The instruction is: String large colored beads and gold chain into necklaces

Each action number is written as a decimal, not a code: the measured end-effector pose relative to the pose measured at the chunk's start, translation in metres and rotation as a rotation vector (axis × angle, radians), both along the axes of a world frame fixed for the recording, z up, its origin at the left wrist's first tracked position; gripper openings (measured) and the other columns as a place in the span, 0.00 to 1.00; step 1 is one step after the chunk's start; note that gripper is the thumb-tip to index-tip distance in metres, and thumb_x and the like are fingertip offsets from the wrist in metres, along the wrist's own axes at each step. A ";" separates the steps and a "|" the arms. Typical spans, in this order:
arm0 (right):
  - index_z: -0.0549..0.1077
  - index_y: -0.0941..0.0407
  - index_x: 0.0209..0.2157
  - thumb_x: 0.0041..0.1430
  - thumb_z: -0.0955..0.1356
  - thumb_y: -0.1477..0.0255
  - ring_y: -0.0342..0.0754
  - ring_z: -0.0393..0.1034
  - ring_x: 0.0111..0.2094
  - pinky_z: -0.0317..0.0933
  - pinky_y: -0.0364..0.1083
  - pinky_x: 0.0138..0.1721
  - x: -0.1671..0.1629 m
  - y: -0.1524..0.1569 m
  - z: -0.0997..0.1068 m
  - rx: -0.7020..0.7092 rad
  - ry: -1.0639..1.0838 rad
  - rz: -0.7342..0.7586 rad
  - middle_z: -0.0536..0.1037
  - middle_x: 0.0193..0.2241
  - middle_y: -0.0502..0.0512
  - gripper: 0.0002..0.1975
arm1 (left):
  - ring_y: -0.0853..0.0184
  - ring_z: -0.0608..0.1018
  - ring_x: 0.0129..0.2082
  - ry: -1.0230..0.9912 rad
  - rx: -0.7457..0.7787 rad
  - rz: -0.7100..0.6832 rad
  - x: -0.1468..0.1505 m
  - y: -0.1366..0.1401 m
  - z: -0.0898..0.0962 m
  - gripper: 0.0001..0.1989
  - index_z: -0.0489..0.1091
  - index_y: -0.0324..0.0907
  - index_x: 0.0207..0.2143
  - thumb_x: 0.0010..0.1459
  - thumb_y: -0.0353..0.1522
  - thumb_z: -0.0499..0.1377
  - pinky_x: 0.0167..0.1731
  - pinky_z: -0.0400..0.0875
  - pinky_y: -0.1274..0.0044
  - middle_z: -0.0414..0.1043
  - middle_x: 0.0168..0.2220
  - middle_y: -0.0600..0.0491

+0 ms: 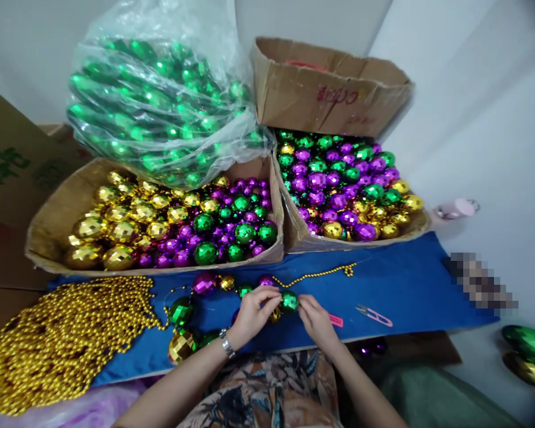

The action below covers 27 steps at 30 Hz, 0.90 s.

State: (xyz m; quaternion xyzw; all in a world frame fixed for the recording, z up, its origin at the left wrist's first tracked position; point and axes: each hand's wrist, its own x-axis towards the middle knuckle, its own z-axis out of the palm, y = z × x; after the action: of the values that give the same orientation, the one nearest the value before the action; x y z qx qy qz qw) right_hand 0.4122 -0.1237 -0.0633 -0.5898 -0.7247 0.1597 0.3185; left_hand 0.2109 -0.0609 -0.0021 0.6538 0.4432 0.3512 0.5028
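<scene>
A shiny green faceted ball (289, 301) is held between my two hands above the blue cloth. My left hand (255, 312), with a metal watch at the wrist, pinches at the ball's left side. At its right side the closed fingers of my right hand (317, 322) meet it; any thread there is too fine to see. Around my left hand lies a garland of purple (204, 283), gold (182, 346) and green balls (181, 311), partly hidden by that hand. A thin gold bead chain (314, 276) stretches right from a purple ball (266, 280).
Pink thread snips (374, 315) and a pink tag (336, 321) lie right of my hands. Gold bead strands (66, 333) are heaped at left. Behind stand two ball-filled cardboard boxes (40, 255) (294, 229), a bag of green balls (160, 113) and another box (303, 101).
</scene>
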 end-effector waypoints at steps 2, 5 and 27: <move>0.72 0.57 0.42 0.67 0.57 0.73 0.49 0.74 0.40 0.70 0.47 0.41 0.004 -0.002 -0.003 0.002 -0.040 -0.046 0.75 0.40 0.60 0.13 | 0.63 0.79 0.36 0.073 0.091 -0.052 0.006 0.003 -0.002 0.08 0.78 0.43 0.34 0.58 0.34 0.59 0.38 0.71 0.74 0.79 0.35 0.48; 0.70 0.56 0.49 0.68 0.58 0.72 0.49 0.73 0.44 0.69 0.48 0.46 -0.003 -0.001 0.008 0.017 -0.054 -0.067 0.75 0.43 0.60 0.14 | 0.63 0.79 0.33 0.123 0.122 -0.077 0.004 0.006 0.007 0.09 0.78 0.46 0.36 0.59 0.35 0.58 0.37 0.71 0.74 0.79 0.33 0.50; 0.71 0.55 0.38 0.69 0.56 0.68 0.42 0.71 0.27 0.64 0.39 0.31 -0.020 0.008 0.035 0.010 0.370 -0.106 0.76 0.29 0.51 0.15 | 0.65 0.74 0.26 0.330 0.385 -0.121 -0.004 0.140 0.100 0.13 0.76 0.43 0.33 0.60 0.38 0.54 0.27 0.64 0.79 0.76 0.27 0.52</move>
State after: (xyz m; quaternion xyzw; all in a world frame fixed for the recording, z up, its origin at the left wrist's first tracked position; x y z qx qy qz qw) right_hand 0.3923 -0.1155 -0.0283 -0.5862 -0.6226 0.2446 0.4571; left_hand 0.2066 0.0786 0.0983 0.8111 0.4044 0.2870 0.3101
